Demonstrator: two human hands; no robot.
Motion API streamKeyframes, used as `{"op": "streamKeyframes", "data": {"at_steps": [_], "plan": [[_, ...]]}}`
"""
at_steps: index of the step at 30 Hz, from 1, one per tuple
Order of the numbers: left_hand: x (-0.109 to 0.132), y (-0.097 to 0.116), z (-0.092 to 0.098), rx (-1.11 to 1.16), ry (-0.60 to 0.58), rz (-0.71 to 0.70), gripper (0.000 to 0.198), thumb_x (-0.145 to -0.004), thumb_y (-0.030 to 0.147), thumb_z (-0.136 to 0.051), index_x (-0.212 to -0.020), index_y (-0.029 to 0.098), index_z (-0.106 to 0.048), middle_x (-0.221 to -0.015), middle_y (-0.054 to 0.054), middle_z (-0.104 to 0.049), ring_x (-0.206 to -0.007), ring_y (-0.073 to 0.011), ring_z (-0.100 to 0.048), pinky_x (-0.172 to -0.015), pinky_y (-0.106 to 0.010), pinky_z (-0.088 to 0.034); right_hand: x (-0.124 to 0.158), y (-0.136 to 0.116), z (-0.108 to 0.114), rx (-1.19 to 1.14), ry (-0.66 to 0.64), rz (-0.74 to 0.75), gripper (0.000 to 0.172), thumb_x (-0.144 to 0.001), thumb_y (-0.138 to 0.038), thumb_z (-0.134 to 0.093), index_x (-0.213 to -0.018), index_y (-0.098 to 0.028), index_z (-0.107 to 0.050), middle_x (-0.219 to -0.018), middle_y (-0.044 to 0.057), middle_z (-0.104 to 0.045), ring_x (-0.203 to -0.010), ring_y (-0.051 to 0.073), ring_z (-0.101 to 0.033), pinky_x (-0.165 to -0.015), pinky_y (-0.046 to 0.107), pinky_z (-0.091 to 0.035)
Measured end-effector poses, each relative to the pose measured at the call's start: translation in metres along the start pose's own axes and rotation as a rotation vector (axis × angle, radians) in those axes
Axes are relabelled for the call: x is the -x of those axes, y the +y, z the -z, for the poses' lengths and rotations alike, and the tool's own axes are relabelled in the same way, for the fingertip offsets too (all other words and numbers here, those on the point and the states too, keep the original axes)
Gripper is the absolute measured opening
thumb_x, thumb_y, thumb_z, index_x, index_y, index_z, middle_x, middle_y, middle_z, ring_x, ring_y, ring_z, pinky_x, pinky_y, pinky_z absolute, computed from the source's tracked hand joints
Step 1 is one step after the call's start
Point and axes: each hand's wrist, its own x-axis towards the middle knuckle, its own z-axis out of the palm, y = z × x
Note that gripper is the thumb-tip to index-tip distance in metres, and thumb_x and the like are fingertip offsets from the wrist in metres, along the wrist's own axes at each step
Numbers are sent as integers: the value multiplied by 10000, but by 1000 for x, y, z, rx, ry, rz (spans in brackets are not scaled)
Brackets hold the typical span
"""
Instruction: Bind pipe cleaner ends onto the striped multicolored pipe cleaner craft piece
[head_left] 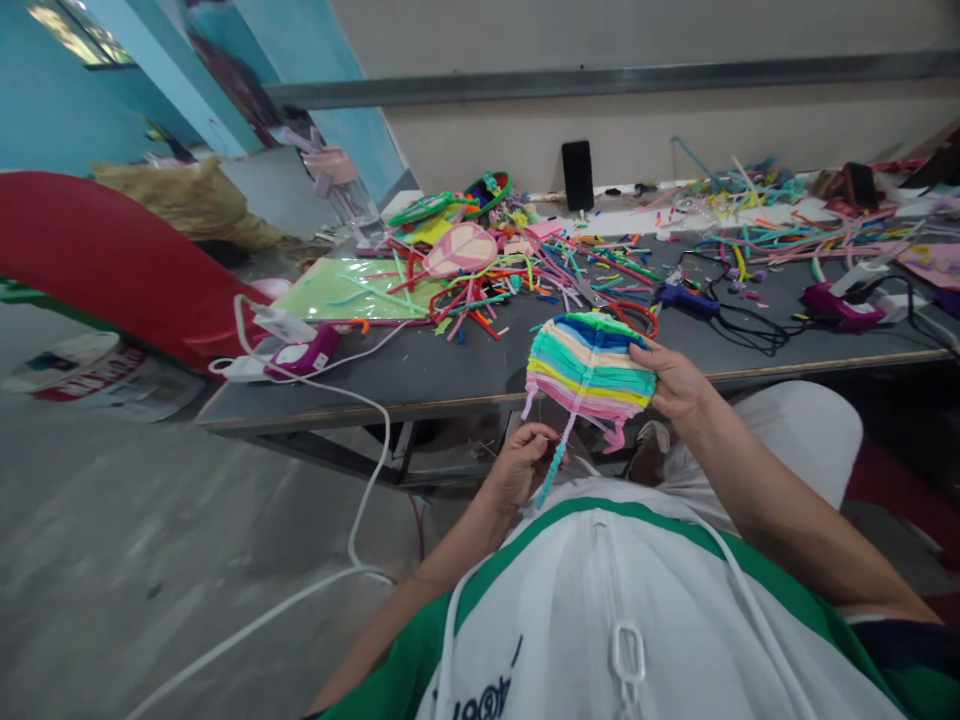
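A striped piece made of pipe cleaners [589,368], in green, blue, peach, teal, yellow and pink rows, hangs before me at the table's front edge. My right hand [675,380] grips its right edge between thumb and fingers. From its bottom runs a lilac stem with a teal wrapped end [552,474]. Beside that stem is my left hand [525,462], its thumb and fingers pinched together; whatever is between them is too small to make out. Short pink ends dangle from the lower edge of the piece.
The grey table [360,385] bears heaped pipe cleaners [555,270], a blue glue gun [688,300], a black phone [577,175], a purple power strip [301,352] and a clear bottle [345,195]. A white cable [386,440] hangs at the left. A red chair [112,260] stands left.
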Motion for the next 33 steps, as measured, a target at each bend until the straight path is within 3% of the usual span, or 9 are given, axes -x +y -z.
{"op": "streamKeyframes", "data": {"at_steps": [10, 16, 20, 26, 33], "plan": [[8, 1, -11, -6, 13, -20, 365, -644, 475, -753, -752, 179, -566, -610, 9, -594, -543, -137, -575, -537, -247, -419, 1, -2, -2, 46, -16, 6, 294, -748, -172, -648, -1042, -180, -638, -1008, 79, -731, -964, 259, -687, -910, 438, -528], [11, 5, -21, -17, 91, -119, 291, -690, 413, -731, -737, 173, -575, -706, 26, -565, -553, -104, -564, -552, -242, -428, 1, -2, -2, 22, -18, -6, 298, -752, -162, -634, -1050, -181, -637, -1024, 75, -727, -971, 254, -685, -911, 436, -529], [12, 5, -22, -23, 78, -156, 262, -715, 393, -717, -749, 168, -587, -773, 10, -582, -578, -110, -583, -561, -250, -436, 1, -3, -1, 24, -9, 11, 296, -759, -166, -629, -1055, -178, -636, -1009, 76, -731, -959, 258, -689, -905, 443, -532], [12, 5, -16, -34, 8, -107, 393, -694, 458, -727, -950, 184, -609, -729, -15, -624, -636, -154, -611, -617, -281, -463, -1, -4, 5, 31, 12, 23, 280, -772, -172, -622, -1052, -184, -635, -982, 75, -736, -940, 257, -695, -885, 441, -543], [6, 7, -18, 10, 68, -39, 272, -704, 350, -737, -890, 176, -641, -838, -15, -649, -692, -132, -627, -680, -264, -483, -2, -1, 5, 31, -26, -12, 262, -781, -162, -623, -1042, -160, -645, -1032, 88, -725, -944, 241, -695, -890, 402, -545]]}}
